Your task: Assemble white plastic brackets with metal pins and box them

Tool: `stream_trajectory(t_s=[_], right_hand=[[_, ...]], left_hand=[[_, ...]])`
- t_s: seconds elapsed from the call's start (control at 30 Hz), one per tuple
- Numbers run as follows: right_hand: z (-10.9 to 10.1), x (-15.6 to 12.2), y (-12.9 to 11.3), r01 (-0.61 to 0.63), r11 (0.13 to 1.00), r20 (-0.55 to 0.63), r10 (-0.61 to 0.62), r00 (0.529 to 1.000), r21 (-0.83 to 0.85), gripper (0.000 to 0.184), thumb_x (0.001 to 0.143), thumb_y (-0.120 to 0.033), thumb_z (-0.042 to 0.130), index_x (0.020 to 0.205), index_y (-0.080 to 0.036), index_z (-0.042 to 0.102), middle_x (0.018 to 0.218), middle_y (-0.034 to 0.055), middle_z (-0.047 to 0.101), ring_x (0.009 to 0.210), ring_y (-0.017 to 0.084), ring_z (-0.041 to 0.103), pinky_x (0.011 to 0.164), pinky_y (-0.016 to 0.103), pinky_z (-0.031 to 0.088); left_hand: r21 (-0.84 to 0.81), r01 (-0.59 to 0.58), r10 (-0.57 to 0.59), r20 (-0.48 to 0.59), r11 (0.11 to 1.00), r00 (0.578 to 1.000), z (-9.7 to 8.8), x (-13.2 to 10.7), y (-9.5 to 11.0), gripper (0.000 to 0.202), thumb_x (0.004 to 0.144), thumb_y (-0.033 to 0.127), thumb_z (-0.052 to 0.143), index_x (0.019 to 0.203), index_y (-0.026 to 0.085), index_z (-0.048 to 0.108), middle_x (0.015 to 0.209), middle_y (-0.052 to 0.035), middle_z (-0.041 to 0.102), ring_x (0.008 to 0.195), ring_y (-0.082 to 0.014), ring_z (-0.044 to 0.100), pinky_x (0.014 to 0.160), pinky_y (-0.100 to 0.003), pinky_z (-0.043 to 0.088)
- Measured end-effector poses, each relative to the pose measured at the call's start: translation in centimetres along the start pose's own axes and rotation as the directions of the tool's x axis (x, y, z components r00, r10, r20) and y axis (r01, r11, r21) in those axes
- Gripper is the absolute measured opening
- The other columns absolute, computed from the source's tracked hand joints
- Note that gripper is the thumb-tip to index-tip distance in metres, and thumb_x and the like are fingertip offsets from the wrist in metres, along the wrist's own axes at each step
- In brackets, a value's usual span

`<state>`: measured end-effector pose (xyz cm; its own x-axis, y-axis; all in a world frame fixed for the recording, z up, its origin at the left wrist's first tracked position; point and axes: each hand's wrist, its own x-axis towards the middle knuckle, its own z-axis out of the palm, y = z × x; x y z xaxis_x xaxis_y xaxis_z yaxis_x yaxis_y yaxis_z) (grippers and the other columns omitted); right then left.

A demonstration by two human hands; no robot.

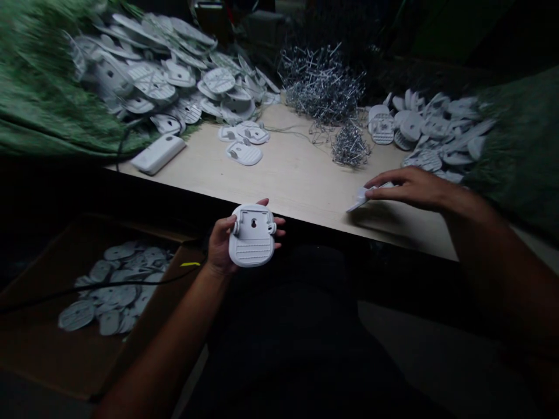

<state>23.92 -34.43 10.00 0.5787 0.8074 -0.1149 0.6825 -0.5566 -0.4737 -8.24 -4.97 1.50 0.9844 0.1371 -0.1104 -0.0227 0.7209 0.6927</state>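
My left hand (222, 244) is wrapped round a white plastic base plate (252, 251), oval, with a keyhole slot, a ribbed lower half and a lug on each side. It is held up in front of the table's front edge. Farther right, over the tabletop, my right hand (410, 187) grips a smaller white plastic piece (361, 199) by one end. The fingers partly cover this piece, so its full shape is hidden. Behind the right hand lies a pile of small white plastic pieces (437, 131).
A heap of larger white plates (152, 81) fills the back left on green sacking (35, 116). Metal pins lie in a big pile (323, 81) and a small pile (350, 144). A white box-shaped device (158, 153) sits near the edge. An open carton (35, 349) below left holds finished-looking plates.
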Motion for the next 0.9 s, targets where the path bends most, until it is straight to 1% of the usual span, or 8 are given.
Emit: stream_trajectory(t_s=[0.13,0.33,0.5,0.67,0.73,0.8,0.83,0.9], right_hand=[[0.1,3.8,-3.3,0.011,0.984,0.139,0.014,0.990,-0.180,0.063,0.076,-0.072,0.082,0.117,-0.024,0.085,0.119,0.0108,0.082,0.112,0.038,0.074,0.099,0.049,0.056],[5.1,8.0,-7.3,-0.046,0.947,-0.071,0.024,0.997,-0.318,0.074,0.081,-0.062,0.082,0.139,-0.017,0.072,0.130,0.0196,0.077,0.116,0.043,0.071,0.098,0.053,0.056],[8.7,7.5,-7.4,-0.058,0.959,-0.150,0.017,0.989,-0.277,0.100,0.079,-0.065,0.084,0.159,-0.014,0.053,0.139,0.0244,0.071,0.124,0.045,0.068,0.104,0.055,0.054],[8.8,6.2,-5.9,-0.081,0.967,-0.126,0.051,0.991,-0.241,0.110,0.072,-0.059,0.092,0.162,-0.014,0.047,0.140,0.0256,0.070,0.124,0.048,0.068,0.104,0.058,0.054],[8.5,5.7,-5.7,-0.087,0.987,-0.139,0.068,0.988,-0.134,0.102,0.070,-0.050,0.094,0.157,-0.016,0.053,0.137,0.0235,0.072,0.123,0.047,0.068,0.105,0.060,0.055],[8.1,4.9,-6.1,-0.067,0.980,-0.108,0.089,0.990,0.189,0.098,0.070,-0.044,0.095,0.155,-0.018,0.055,0.132,0.0197,0.075,0.121,0.043,0.071,0.104,0.059,0.057],[8.1,4.3,-6.6,-0.054,0.910,-0.052,0.083,0.995,0.412,0.097,0.071,-0.043,0.095,0.155,-0.020,0.054,0.130,0.0176,0.077,0.120,0.040,0.073,0.103,0.057,0.059],[8.1,2.7,-8.0,-0.063,0.623,0.092,-0.015,0.996,0.780,0.094,0.072,-0.042,0.095,0.155,-0.023,0.052,0.128,0.0142,0.078,0.118,0.034,0.076,0.104,0.051,0.061]], left_hand=[[0.003,-0.005,0.005,0.026,1.000,1.000,0.5,1.3,-0.6,0.088,0.083,0.051,0.073,0.161,0.017,0.048,0.133,-0.0237,0.076,0.117,-0.0424,0.077,0.094,-0.057,0.065],[-0.036,-0.028,0.029,0.011,0.999,1.000,1.6,2.4,-1.0,0.085,0.083,0.052,0.068,0.159,0.017,0.050,0.126,-0.0206,0.078,0.113,-0.0391,0.078,0.094,-0.056,0.065],[-0.029,-0.046,0.044,-0.085,0.999,0.995,1.9,2.3,-0.6,0.073,0.087,0.049,0.065,0.151,0.016,0.057,0.112,-0.0157,0.081,0.102,-0.0339,0.081,0.093,-0.052,0.066],[0.059,-0.133,0.141,-0.174,0.989,0.975,2.2,2.5,-0.2,0.065,0.087,0.048,0.069,0.144,0.018,0.059,0.107,-0.0125,0.080,0.099,-0.0329,0.081,0.090,-0.051,0.067],[0.106,-0.164,0.180,-0.174,0.981,0.968,2.5,2.8,-0.2,0.062,0.088,0.049,0.070,0.141,0.018,0.059,0.106,-0.0112,0.079,0.098,-0.0326,0.081,0.090,-0.052,0.067],[0.158,-0.196,0.221,-0.162,0.968,0.962,2.8,3.3,-0.3,0.060,0.089,0.049,0.071,0.139,0.019,0.059,0.104,-0.0106,0.079,0.097,-0.0320,0.080,0.088,-0.050,0.067],[0.189,-0.217,0.247,-0.157,0.958,0.956,2.9,3.5,-0.3,0.060,0.089,0.050,0.073,0.138,0.019,0.059,0.104,-0.0106,0.079,0.096,-0.0316,0.080,0.086,-0.049,0.067],[0.256,-0.257,0.302,-0.152,0.932,0.941,3.0,3.8,-0.4,0.062,0.088,0.051,0.075,0.138,0.019,0.059,0.105,-0.0110,0.079,0.095,-0.0306,0.080,0.085,-0.045,0.067]])
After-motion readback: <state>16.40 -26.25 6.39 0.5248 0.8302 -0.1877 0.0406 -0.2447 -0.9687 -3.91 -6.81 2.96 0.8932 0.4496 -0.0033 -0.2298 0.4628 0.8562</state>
